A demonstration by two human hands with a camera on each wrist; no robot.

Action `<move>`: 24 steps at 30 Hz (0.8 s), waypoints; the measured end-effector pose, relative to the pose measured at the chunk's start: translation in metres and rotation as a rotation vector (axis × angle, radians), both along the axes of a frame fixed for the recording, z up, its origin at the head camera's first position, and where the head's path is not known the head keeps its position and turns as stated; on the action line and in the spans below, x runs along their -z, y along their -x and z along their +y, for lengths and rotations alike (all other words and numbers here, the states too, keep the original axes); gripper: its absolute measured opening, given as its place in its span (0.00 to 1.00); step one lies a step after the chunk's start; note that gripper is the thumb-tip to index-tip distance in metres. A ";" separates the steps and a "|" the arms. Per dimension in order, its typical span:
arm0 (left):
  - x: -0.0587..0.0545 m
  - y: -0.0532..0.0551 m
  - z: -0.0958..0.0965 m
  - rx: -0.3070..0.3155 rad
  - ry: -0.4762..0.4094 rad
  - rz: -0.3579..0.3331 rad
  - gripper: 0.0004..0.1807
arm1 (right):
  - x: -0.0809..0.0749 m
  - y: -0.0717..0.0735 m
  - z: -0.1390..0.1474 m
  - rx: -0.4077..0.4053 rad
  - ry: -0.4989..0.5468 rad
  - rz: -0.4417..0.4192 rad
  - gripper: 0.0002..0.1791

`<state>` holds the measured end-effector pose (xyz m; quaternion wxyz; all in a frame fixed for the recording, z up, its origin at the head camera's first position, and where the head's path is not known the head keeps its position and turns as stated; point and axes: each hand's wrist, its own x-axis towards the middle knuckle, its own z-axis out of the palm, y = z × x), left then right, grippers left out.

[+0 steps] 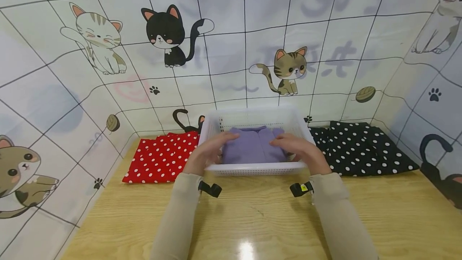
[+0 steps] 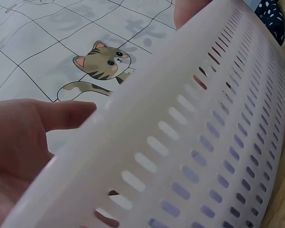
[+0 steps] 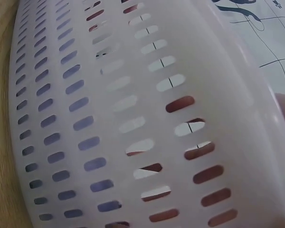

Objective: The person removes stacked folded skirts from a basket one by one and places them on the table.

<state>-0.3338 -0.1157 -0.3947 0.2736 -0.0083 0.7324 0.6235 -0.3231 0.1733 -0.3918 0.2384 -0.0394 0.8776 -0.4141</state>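
Observation:
A folded purple garment (image 1: 252, 145) lies inside a white slotted plastic basket (image 1: 258, 167) near the wall. My left hand (image 1: 209, 150) reaches over the near rim to the garment's left side. In the left wrist view its thumb (image 2: 69, 115) is straight above the basket rim, and the other fingers are mostly hidden behind the wall. At the garment's right side is my right hand (image 1: 299, 147), its thumb extended toward the cloth. Through the slots in the right wrist view, parts of its fingers (image 3: 211, 175) show above the purple cloth (image 3: 88, 142).
Red polka-dot cloth (image 1: 164, 157) lies left of the basket, black polka-dot cloth (image 1: 361, 151) to its right. All stand on a wooden table (image 1: 252, 216). A cat-print covering (image 1: 231, 59) forms the wall behind and at both sides.

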 end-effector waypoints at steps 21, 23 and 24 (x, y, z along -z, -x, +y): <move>0.001 -0.001 0.003 0.030 -0.016 0.101 0.32 | 0.002 0.002 0.000 0.048 0.001 -0.001 0.37; 0.001 -0.002 0.004 0.032 -0.032 0.131 0.35 | 0.002 0.002 0.000 0.060 0.000 -0.004 0.38; 0.001 -0.002 0.004 0.032 -0.031 0.146 0.37 | 0.002 0.002 0.001 0.066 0.000 -0.007 0.38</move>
